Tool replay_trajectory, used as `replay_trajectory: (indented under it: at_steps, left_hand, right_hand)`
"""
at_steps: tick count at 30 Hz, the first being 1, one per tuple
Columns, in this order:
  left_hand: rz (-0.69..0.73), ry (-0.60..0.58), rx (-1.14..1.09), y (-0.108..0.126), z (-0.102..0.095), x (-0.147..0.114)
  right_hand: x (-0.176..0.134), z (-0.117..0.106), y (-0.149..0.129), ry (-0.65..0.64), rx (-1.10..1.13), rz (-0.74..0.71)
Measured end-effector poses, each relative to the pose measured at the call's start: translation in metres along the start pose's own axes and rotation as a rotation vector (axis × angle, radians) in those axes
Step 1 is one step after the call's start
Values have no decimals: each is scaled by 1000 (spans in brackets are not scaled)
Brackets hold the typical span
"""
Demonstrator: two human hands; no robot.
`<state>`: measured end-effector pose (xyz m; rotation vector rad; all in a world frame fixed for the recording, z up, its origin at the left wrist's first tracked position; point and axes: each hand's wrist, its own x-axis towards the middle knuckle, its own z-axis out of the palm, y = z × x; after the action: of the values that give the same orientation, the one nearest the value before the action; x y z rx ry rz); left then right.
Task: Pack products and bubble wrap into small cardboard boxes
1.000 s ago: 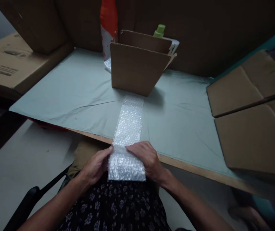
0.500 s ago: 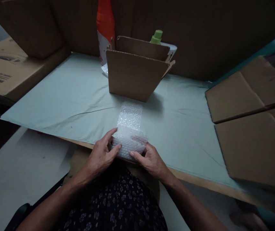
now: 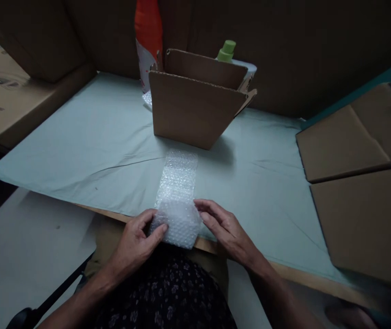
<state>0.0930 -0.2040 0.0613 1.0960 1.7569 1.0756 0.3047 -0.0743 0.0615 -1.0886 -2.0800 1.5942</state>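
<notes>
Right grip (image 3: 228, 232) shifted, bubble wrap (image 3: 178, 223) in left grip (image 3: 136, 238)

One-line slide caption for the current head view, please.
Left hand holding bubble wrap, right hand at its other edge, before an open cardboard box.

The bubble wrap (image 3: 179, 176) is silvery, the cloth (image 3: 257, 196) pale blue-green (plain, no print).

What looks like a packing workspace
Brown cardboard boxes (image 3: 192, 112) stand on and around a pale green cloth-covered table (image 3: 264, 192), with clear bubble wrap (image 3: 178, 171).
</notes>
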Motion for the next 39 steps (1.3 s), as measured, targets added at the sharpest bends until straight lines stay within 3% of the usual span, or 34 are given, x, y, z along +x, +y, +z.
replay_trajectory:
  at_steps: [4, 7, 10, 12, 16, 20, 22, 24, 29, 34, 39]
  left_hand:
    - [-28, -21, 33, 0, 0, 9]
    - [-33, 31, 108, -5, 1, 15]
    - [-7, 82, 265, -10, 4, 20]
    - [60, 123, 371, -13, 6, 22]
    - [303, 222, 451, -14, 0, 18]
    - [519, 90, 391, -11, -11, 5]
    - [521, 29, 353, -9, -13, 4]
    - [466, 45, 345, -9, -11, 9]
    - [332, 145, 430, -10, -3, 40]
    - [440, 279, 484, -16, -3, 50]
    - [570, 165, 428, -13, -10, 28]
  right_hand:
    - [-12, -9, -1, 199, -100, -94]
    - [-24, -8, -5, 292, -205, -309]
    - [-28, 10, -7, 206, -418, -581]
    - [-24, 26, -5, 106, -582, -657]
    - [-11, 45, 3, 81, -710, -636]
    - [0, 41, 2, 156, -463, -582]
    - [4, 37, -1, 136, -354, -498]
    - [7, 33, -3, 148, -334, -436]
    - [7, 30, -2, 350, -620, -617]
    - [19, 33, 1, 199, -828, -642]
    - [26, 28, -2, 170, -603, -567]
